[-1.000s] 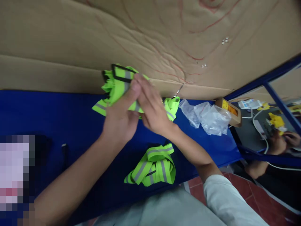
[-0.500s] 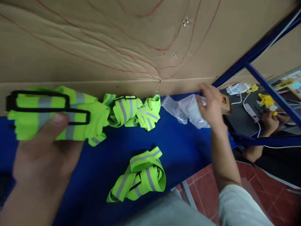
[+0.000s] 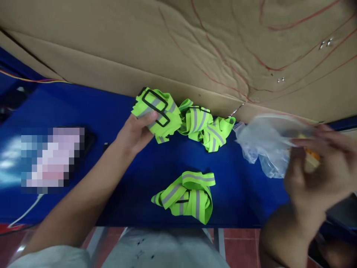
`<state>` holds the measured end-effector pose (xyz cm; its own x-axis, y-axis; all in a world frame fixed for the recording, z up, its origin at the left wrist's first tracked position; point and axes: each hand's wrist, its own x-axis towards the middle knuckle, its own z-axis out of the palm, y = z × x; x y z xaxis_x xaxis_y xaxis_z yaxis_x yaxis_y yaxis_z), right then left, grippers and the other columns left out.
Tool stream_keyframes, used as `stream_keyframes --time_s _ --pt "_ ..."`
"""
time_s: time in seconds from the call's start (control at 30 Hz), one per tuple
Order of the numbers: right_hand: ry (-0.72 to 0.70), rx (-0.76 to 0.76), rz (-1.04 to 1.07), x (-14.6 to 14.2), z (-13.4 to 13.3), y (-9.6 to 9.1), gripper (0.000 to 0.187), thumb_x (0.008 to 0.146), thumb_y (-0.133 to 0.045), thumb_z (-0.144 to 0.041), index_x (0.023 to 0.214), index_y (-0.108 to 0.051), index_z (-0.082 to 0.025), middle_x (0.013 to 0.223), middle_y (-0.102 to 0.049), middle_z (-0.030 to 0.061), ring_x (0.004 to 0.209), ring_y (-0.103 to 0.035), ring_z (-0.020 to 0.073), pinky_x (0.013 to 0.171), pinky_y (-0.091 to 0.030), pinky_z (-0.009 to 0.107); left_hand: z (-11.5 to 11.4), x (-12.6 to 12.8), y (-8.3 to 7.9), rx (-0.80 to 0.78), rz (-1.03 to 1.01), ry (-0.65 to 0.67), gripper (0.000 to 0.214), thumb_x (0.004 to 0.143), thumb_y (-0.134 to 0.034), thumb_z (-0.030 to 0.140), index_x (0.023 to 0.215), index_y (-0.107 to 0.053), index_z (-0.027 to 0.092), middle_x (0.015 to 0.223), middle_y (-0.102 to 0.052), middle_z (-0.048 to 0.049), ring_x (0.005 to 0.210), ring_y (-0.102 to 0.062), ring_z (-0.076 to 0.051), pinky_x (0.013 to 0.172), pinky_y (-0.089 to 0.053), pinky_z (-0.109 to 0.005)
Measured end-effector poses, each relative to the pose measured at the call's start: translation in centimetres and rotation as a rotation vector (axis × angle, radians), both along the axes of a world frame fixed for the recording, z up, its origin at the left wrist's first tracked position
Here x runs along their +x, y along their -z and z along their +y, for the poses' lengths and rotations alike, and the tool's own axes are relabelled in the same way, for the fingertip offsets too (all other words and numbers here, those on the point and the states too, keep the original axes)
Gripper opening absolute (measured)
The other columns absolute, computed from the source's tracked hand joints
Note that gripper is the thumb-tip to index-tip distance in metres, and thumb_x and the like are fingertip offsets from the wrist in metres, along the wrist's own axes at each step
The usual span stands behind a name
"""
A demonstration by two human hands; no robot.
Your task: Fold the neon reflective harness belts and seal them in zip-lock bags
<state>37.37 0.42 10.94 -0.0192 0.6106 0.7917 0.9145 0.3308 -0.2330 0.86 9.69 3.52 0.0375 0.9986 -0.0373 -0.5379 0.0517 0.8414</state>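
Note:
My left hand (image 3: 136,136) grips a folded bundle of neon yellow-green reflective straps (image 3: 174,121) with grey stripes and black buckles, the thumb lying across its front. It is held over the blue table, near the cardboard wall. At the right, my right hand (image 3: 320,178) is blurred, its fingers pinched on the edge of a clear plastic bag (image 3: 267,130). More clear bags (image 3: 275,163) lie beneath that one. Beside the held bundle, bunched reflective straps (image 3: 198,121) rest along the wall. Another loose, tangled strap (image 3: 196,201) lies nearer the table's front edge.
A cardboard wall (image 3: 111,44) with red lines runs along the back of the blue table (image 3: 125,208). On the left lies a phone-like device, pixelated (image 3: 58,156), with a white cable (image 3: 26,214). A small box with orange inside (image 3: 311,160) shows behind my right hand.
The view has swung left. My right hand has gone from reaching over the bags to lifting one by its edge. My left hand still holds the strap bundle, now farther from the camera.

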Motion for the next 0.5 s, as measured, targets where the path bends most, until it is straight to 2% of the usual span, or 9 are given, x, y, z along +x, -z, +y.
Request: stream_keyframes --time_s 0.03,0.07,0.17,0.23,0.3,0.4,0.5 --pt "-0.055 -0.076 -0.026 -2.4 0.3 -0.1 0.03 0.089 -0.07 -0.017 0.111 -0.078 -0.037 0.123 -0.067 0.0099 0.122 -0.067 0.0348 0.106 -0.052 0.058 -0.1 -0.2 0.1 0.004 -0.01 0.008 0.059 0.08 -0.081 0.029 0.135 -0.065 0.041 0.116 -0.081 0.0091 0.15 -0.047 -0.034 0.13 -0.036 -0.057" --pt "-0.136 -0.031 -0.021 -4.4 0.7 -0.1 0.031 0.086 -0.07 -0.014 0.107 -0.079 -0.036 0.115 -0.069 0.0084 0.111 -0.072 0.0322 0.098 -0.057 0.055 -0.4 -0.3 0.0 0.007 -0.019 0.014 0.053 0.082 -0.08 0.028 0.132 -0.067 0.04 0.117 -0.081 0.0083 0.149 -0.049 -0.033 0.128 -0.04 -0.055" --pt "-0.387 -0.172 -0.098 -8.2 2.3 0.2 0.028 0.087 -0.067 -0.012 0.105 -0.074 -0.031 0.108 -0.07 0.0064 0.099 -0.073 0.0265 0.086 -0.061 0.046 -1.1 -0.8 -1.6 0.045 -0.053 0.01 0.031 0.091 -0.073 0.028 0.121 -0.074 0.034 0.124 -0.078 0.0059 0.144 -0.054 -0.031 0.121 -0.049 -0.046" --pt "-0.535 -0.313 -0.15 -9.7 3.6 0.6 0.024 0.089 -0.067 -0.013 0.106 -0.072 -0.029 0.111 -0.07 0.0069 0.102 -0.072 0.0249 0.089 -0.061 0.043 -1.3 -0.8 -3.2 0.105 -0.115 0.012 0.023 0.098 -0.064 0.026 0.117 -0.077 0.03 0.126 -0.077 0.0044 0.14 -0.058 -0.028 0.118 -0.051 -0.042" --pt "-0.663 -0.389 -0.161 -11.3 5.2 0.8 0.021 0.092 -0.067 -0.014 0.108 -0.072 -0.027 0.114 -0.071 0.0077 0.105 -0.072 0.0234 0.093 -0.061 0.04 -1.1 -0.3 -4.8 0.168 -0.223 0.017 0.024 0.104 -0.057 0.024 0.117 -0.076 0.024 0.124 -0.077 0.0021 0.134 -0.062 -0.025 0.118 -0.052 -0.041" --pt "-0.784 -0.415 -0.113 -13.6 7.3 0.7 0.017 0.097 -0.064 -0.016 0.109 -0.072 -0.025 0.115 -0.072 0.0078 0.108 -0.072 0.0212 0.096 -0.06 0.037 -0.7 0.8 -6.2 0.23 -0.352 0.014 0.021 0.105 -0.058 0.019 0.118 -0.075 0.017 0.12 -0.078 -0.0005 0.124 -0.068 -0.019 0.118 -0.052 -0.038" --pt "-0.794 -0.379 -0.034 -14.8 8.4 0.2 0.016 0.098 -0.064 -0.018 0.108 -0.074 -0.026 0.112 -0.074 0.0056 0.105 -0.073 0.0204 0.094 -0.06 0.036 -0.4 1.5 -6.5 0.237 -0.371 0.074 0.021 0.102 -0.064 0.019 0.121 -0.074 0.018 0.118 -0.078 -0.001 0.119 -0.071 -0.019 0.111 -0.057 -0.037"
